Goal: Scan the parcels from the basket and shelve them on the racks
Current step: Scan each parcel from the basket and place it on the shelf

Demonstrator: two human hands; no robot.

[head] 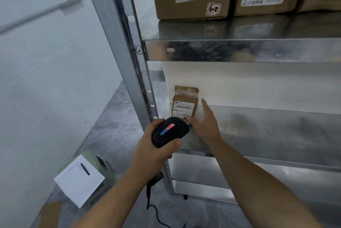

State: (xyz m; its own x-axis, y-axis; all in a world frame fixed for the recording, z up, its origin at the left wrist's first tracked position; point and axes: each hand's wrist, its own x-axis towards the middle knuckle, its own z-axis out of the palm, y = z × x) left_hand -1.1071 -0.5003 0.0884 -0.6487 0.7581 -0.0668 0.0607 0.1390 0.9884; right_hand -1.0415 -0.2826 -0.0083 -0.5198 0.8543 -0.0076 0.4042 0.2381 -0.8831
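Low in the centre of the frame the left hand (156, 149) has its grip curled round the black scanner (170, 131), the right hand (204, 126), grip open and empty, lies just beside the small parcel (185, 101) standing on the shelf (267, 128), seemingly shelved already, with 2 boxes (166, 6) racked above at the top.

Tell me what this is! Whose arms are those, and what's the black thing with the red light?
There is no machine here. The picture comes from a camera worn on a person's head, so you see their own arms from above. The left hand grips a black scanner, which reads labels. The right hand is open, fingers straight, beside a small brown parcel standing on a metal shelf. Bigger boxes sit one level higher. Down on the left lies a paper with a pen on it.
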